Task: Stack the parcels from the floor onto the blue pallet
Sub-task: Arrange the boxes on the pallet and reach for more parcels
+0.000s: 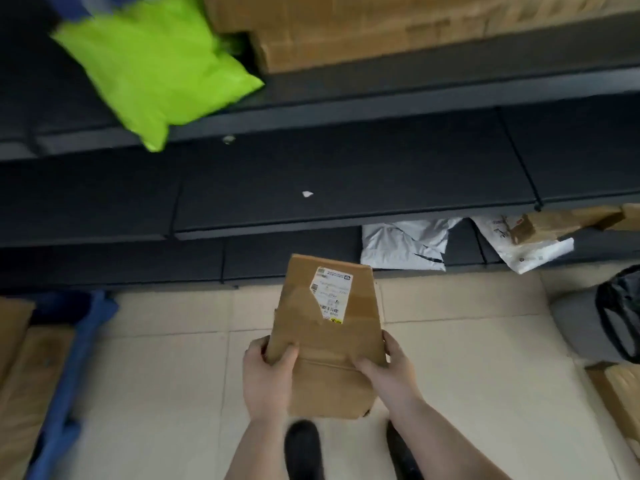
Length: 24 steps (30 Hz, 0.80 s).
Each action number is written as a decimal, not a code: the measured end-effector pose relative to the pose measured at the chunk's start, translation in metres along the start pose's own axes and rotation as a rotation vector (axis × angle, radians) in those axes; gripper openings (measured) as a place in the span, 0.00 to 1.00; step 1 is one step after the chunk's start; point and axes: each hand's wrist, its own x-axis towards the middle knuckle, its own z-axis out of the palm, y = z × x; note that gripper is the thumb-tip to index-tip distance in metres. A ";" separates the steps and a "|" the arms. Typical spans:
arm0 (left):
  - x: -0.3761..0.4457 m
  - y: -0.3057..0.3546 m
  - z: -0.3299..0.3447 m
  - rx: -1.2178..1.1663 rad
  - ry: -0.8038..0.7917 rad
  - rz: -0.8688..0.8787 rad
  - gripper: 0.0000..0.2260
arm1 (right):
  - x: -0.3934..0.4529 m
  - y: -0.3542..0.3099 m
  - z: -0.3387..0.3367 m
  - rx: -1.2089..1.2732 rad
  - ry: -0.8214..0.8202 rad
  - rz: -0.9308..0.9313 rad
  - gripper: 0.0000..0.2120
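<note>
Fingers (282, 355) of both hands are clamped on the near end of a cardboard parcel (329, 337), left hand (266, 375) and right hand (391, 372) on either edge, long axis pointing away over the floor tiles. Blue pallet (65, 375) sits off to the left, nearer the left hand, so I'd guess it swings that way; dark shelves (346, 188) are straight ahead.

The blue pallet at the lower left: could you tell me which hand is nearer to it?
Left. The left hand grips the cardboard parcel on the side facing the blue pallet; the right hand grips the far side.
</note>
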 end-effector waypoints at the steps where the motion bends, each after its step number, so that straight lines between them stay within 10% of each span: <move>1: -0.011 0.006 -0.030 -0.049 0.060 -0.023 0.13 | -0.019 -0.019 0.013 -0.034 -0.057 -0.048 0.27; 11: -0.102 -0.012 -0.295 -0.481 0.481 -0.088 0.12 | -0.219 -0.129 0.181 -0.361 -0.527 -0.414 0.26; 24: -0.179 -0.238 -0.598 -0.635 0.966 -0.315 0.16 | -0.461 0.011 0.475 -0.666 -1.069 -0.471 0.18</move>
